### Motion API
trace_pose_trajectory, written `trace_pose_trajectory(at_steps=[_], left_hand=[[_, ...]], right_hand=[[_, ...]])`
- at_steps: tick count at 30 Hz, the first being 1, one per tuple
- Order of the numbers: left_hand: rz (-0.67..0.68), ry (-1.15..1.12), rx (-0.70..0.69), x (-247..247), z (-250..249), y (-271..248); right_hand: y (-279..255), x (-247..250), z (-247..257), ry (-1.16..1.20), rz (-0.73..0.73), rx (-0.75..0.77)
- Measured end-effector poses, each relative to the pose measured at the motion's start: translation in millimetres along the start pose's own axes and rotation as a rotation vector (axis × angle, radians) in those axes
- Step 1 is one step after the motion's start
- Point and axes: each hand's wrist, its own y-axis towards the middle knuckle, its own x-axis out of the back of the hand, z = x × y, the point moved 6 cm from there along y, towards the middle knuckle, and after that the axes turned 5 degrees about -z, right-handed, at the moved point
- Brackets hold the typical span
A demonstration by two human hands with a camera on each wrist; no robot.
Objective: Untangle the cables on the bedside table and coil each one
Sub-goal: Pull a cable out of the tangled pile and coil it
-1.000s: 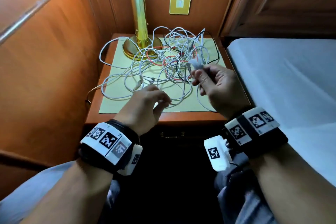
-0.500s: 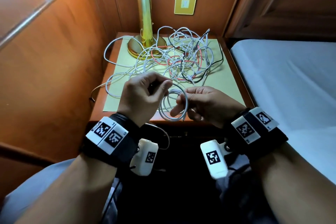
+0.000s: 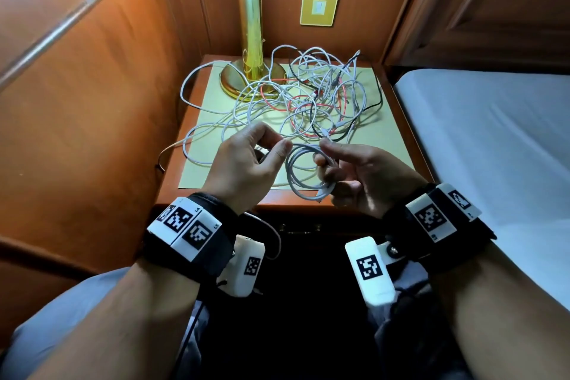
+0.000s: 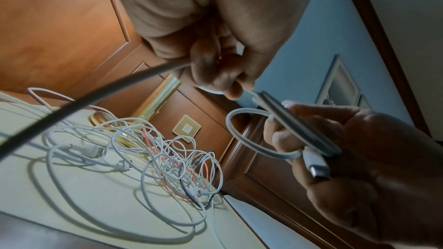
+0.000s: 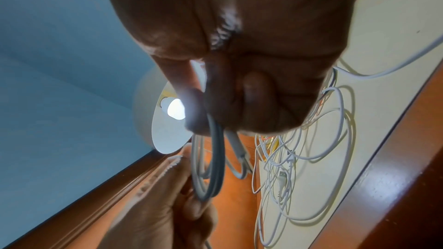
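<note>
A small coil of white cable hangs between my hands above the front of the bedside table. My right hand grips the coil, its plug lying against the fingers. My left hand pinches the same cable's free run at the coil's top left. Behind them a tangle of white, red and black cables lies on the cream mat. The right wrist view shows the coil held between both hands.
A brass lamp stands at the table's back left, with cable loops around its base. A wall switch plate is behind. Wood panelling closes the left side, and a bed lies to the right. A white loop trails off the mat's left edge.
Both hands have drawn back from the tangle to the table's front. The white cable, a single strand a second ago, has gathered into a small coil in my right hand.
</note>
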Motion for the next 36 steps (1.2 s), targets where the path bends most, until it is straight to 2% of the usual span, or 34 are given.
trace_pose_trajectory(at_steps=[3, 7, 11, 17, 23, 27, 31, 36], left_hand=[[0.143, -0.155, 0.092, -9.9, 1.4, -1.8], [0.233, -0.300, 0.093, -18.4, -3.8, -4.9], [0.201, -0.271, 0.126, -20.0, -0.4, -4.6], [0.180, -0.295, 0.166, -13.9, -1.1, -4.5], [0.191, -0.334, 0.171, -11.3, -4.3, -1.3], [0.124, -0.218, 0.128, 5.9, 6.3, 7.1], [-0.028, -0.022, -0.009, 38.7, 10.6, 20.5], [-0.159, 0.135, -0.128, 50.9, 15.0, 23.6]], right_hand=[[-1.2, 1.5, 3.1, -0.051, -0.039, 0.067], [1.6, 3.9, 4.4, -0.064, -0.084, 0.118], [4.8, -0.2, 3.4, -0.074, -0.029, 0.135], [-0.6, -4.6, 3.8, -0.035, 0.129, 0.084], [0.3, -1.2, 7.0, 0.109, 0.145, 0.157], [1.5, 23.0, 16.6, 0.257, -0.020, 0.225], [-1.0, 43.7, 22.1, 0.320, -0.162, 0.284], [-2.5, 47.9, 25.6, 0.342, -0.247, 0.357]])
